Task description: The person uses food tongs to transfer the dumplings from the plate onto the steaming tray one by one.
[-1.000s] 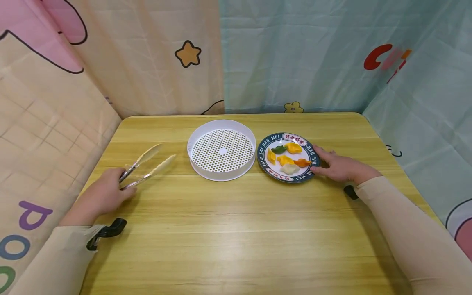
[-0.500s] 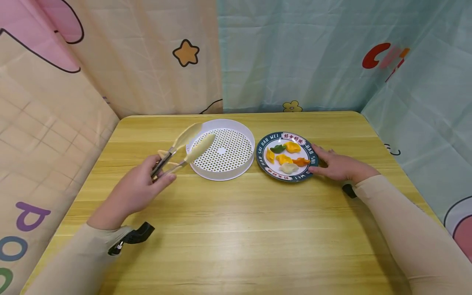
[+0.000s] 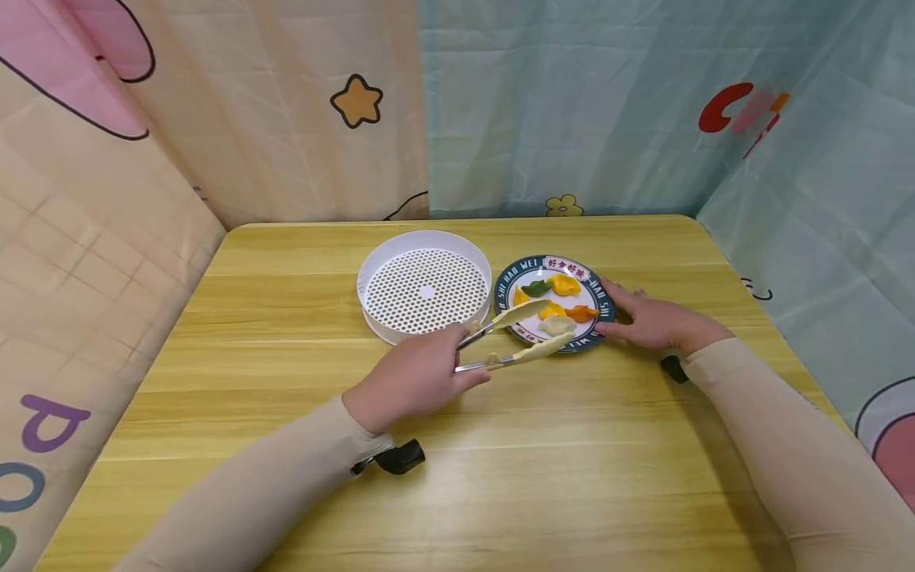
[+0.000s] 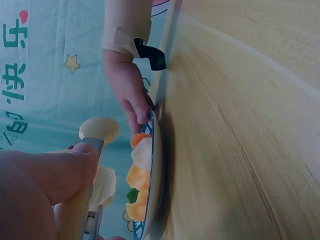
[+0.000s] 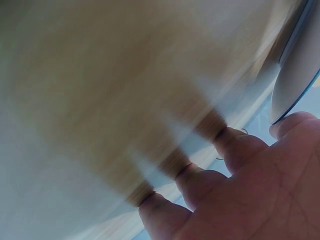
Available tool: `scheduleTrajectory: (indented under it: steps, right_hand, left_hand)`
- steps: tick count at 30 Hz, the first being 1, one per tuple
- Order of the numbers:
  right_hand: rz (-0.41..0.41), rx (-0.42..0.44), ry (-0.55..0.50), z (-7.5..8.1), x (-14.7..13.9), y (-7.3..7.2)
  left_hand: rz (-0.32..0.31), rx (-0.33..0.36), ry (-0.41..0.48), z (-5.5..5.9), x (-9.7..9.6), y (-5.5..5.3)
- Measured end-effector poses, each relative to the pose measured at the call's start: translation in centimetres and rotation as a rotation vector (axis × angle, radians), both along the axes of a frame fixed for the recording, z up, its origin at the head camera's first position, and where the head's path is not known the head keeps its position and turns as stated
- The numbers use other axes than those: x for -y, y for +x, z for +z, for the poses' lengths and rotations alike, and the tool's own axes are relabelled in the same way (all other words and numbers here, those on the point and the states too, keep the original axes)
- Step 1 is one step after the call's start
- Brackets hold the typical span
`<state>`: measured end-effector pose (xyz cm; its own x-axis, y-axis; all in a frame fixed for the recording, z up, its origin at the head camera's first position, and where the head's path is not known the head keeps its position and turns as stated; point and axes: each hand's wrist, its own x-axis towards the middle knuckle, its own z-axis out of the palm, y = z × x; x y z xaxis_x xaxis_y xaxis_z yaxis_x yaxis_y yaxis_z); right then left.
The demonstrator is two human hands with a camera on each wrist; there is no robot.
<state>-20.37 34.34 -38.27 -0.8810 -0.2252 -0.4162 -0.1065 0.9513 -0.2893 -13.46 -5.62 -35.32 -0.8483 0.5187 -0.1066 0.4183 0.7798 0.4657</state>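
Observation:
My left hand (image 3: 411, 373) grips metal tongs with pale scoop-shaped tips (image 3: 541, 349), the thumb along one arm. The two tips stand apart over the near left part of the plate and overlap it in the head view. Several dumplings lie on this round plate (image 3: 503, 282) with a dark green lettered rim: yellow ones, a green one (image 3: 536, 288), an orange one (image 3: 582, 314) and a white one (image 3: 557, 325). The white dumpling appears between the tips. My right hand (image 3: 661, 324) touches the plate's right rim with spread thumb and forefinger; its other fingertips (image 5: 160, 210) rest on the table.
A white round steamer basket (image 3: 372, 311) with a perforated bottom stands just left of the plate. Curtains (image 3: 557, 103) hang behind and beside the wooden table (image 3: 572, 461). A black wrist mount (image 3: 400, 458) sits below the left hand.
My left hand has carried the tongs from the table's left side rightward, past the front of the steamer basket, to the plate. The right hand and the plate have stayed in place.

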Motion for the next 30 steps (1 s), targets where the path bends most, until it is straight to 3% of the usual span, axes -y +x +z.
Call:
scheduleTrajectory:
  steps: [12, 30]
  right_hand:
    - [-0.013, 0.017, 0.006, -0.3, -0.3, -0.2]
    - [-0.007, 0.023, -0.001, 0.0, -0.1, -0.2]
  left_hand:
    - [0.014, 0.003, -0.098, -1.1, -2.0, -1.4]
    - [0.01, 0.033, -0.102, -1.8, -3.0, -2.5]
